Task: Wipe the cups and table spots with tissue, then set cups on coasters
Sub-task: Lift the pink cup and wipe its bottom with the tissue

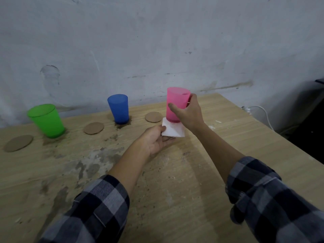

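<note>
My right hand grips a pink cup around its side and holds it upright just above a folded white tissue. My left hand, palm up, holds that tissue at its left edge under the cup's base. A blue cup stands on a brown stain at the back centre. A green cup stands at the left, also on a stain. Three round brown coasters lie on the table: one at the far left, one left of the blue cup, one beside the pink cup.
The wooden table carries brown and grey dirt patches across its left and middle. A grey wall runs close behind the cups. The table's right edge drops to a dark floor with a white cable.
</note>
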### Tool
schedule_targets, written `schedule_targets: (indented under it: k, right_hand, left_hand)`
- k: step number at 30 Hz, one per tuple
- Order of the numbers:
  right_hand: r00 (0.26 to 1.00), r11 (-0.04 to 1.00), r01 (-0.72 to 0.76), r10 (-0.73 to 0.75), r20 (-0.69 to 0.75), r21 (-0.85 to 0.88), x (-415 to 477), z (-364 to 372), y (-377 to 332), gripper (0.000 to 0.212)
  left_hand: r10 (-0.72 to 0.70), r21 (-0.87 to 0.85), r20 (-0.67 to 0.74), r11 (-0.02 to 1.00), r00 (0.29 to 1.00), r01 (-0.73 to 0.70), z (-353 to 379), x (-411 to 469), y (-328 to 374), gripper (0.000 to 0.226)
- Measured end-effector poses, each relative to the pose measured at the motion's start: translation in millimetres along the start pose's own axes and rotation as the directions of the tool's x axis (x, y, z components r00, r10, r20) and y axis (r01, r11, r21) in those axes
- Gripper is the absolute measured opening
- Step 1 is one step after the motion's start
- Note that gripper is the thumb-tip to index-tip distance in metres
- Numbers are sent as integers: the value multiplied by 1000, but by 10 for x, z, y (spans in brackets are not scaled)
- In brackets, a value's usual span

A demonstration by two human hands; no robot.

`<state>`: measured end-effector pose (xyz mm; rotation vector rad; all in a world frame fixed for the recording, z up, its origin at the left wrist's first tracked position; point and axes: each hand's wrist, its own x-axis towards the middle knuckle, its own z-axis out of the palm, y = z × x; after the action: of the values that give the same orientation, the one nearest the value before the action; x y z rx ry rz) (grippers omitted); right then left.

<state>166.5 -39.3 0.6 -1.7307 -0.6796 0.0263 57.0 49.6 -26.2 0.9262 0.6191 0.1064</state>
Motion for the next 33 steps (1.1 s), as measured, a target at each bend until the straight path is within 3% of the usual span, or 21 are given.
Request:
schedule_targets:
  k: [3,6,14,22,33]
  right_hand:
    - [1000,999,1,0,-31,34,3,-6,-17,65]
    - [999,998,0,-2,32,66,-19,18,-22,60]
    - [992,1000,12,-15,127,22,-61,75,1,63]
    - [998,1000,3,-4,65,15,-45,130,-20,63]
    - [998,998,53,-53,19,-29,-63,153,1,63]
  left_hand:
    - [7,-28,-54,1000,999,-9,2,-7,32,30]
    - [38,-84,-100,995,994,-46,-2,-7,77,30]
    - [44,-52,-73,997,996,-47,-50,-41,83,32]
    - [81,60,-71,995,994,-77,19,-21,-1,31]
    - [46,-31,-110,998,993,-50,-70,3,25,28]
